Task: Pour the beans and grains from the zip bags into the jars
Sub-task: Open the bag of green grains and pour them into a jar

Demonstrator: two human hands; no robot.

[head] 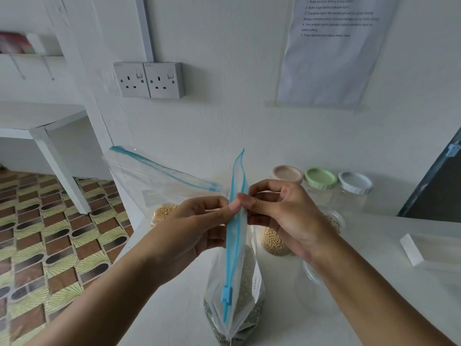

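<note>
A clear zip bag (pixel 245 283) of green beans stands on the white table (pixel 179 308), its blue zip strip running up the middle with the slider low near its front end. My left hand (pixel 199 221) pinches the strip's left lip and my right hand (pixel 279 213) pinches the right lip, the thumbs meeting at the strip. Behind lies a second zip bag (pixel 159 193) with yellow beans. An open glass jar (pixel 274 242) holding yellow beans sits under my right hand. Another empty clear jar (pixel 311 283) stands below my right wrist.
Three lidded jars stand at the back by the wall: pink lid (pixel 287 174), green lid (pixel 320 178), pale blue lid (pixel 355 183). A white block (pixel 411 249) lies at the right. The table's left edge drops to a patterned floor (pixel 50 233).
</note>
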